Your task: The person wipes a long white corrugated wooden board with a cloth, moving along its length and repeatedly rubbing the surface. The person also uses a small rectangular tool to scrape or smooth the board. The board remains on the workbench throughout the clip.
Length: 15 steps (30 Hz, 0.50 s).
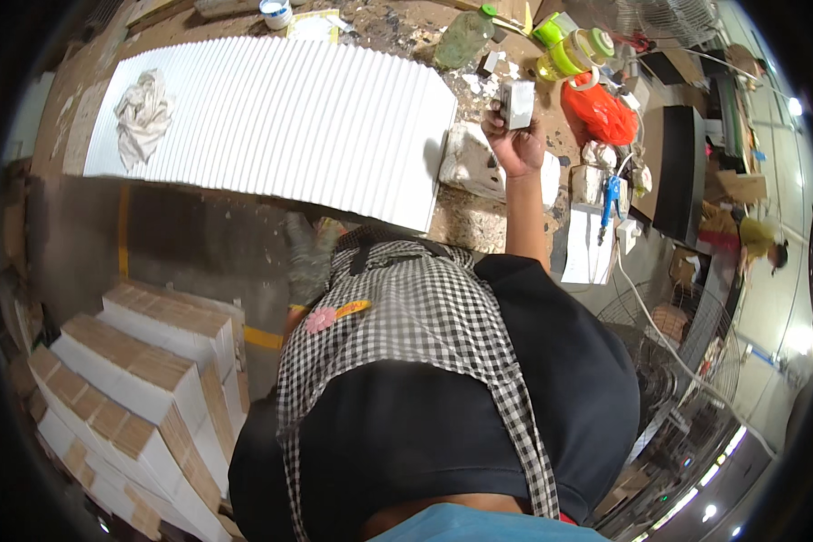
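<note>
My right hand is raised over the bench, its fingers closed around a small block with a pale front and a darker grey side. Just under that wrist lies a crumpled white bundle. To its left, a long white fluted panel rests on the workbench, apart from the hand. A wrinkled off-white cloth is on the panel's left end. I cannot see my left hand.
Right of my hand are a red plastic bag, a yellow-green bottle and a blue-handled air gun with a hose. A clear green-capped bottle stands behind. Stacked white-and-brown boards are at lower left. Another person is far right.
</note>
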Tool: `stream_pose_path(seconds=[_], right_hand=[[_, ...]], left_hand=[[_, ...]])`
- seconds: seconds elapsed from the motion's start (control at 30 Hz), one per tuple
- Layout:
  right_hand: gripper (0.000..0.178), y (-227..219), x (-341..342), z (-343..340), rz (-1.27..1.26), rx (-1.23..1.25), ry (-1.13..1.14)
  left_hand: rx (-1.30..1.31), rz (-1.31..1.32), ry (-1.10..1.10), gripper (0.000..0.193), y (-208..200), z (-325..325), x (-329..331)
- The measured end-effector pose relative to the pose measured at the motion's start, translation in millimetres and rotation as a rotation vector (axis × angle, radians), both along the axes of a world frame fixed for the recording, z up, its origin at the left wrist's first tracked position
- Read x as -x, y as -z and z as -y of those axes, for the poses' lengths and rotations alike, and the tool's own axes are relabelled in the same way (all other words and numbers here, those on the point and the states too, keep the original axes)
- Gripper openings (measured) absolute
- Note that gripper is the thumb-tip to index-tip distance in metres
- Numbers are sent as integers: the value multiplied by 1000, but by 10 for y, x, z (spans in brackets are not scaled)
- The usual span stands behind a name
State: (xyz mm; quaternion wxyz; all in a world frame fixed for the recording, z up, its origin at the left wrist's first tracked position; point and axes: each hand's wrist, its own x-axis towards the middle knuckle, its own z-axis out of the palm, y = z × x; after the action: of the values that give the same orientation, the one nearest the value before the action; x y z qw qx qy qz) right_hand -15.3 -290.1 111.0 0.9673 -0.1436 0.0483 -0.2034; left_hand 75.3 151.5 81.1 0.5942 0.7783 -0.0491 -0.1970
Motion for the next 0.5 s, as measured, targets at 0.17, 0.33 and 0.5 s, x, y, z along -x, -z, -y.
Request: stream_pose_path(seconds=[0.17, 0.33, 0.5], right_hand=[[50, 51, -55, 175, 48, 27, -178], [54, -153, -304, -117, -384, 453, -322], [52, -227, -550, -416, -554, 1579, -313]], left_hand=[[-240, 61, 337, 79, 477, 722, 692], [-984, 698, 901, 64, 754, 1229, 861], [-961, 224, 697, 71, 615, 1398, 866]])
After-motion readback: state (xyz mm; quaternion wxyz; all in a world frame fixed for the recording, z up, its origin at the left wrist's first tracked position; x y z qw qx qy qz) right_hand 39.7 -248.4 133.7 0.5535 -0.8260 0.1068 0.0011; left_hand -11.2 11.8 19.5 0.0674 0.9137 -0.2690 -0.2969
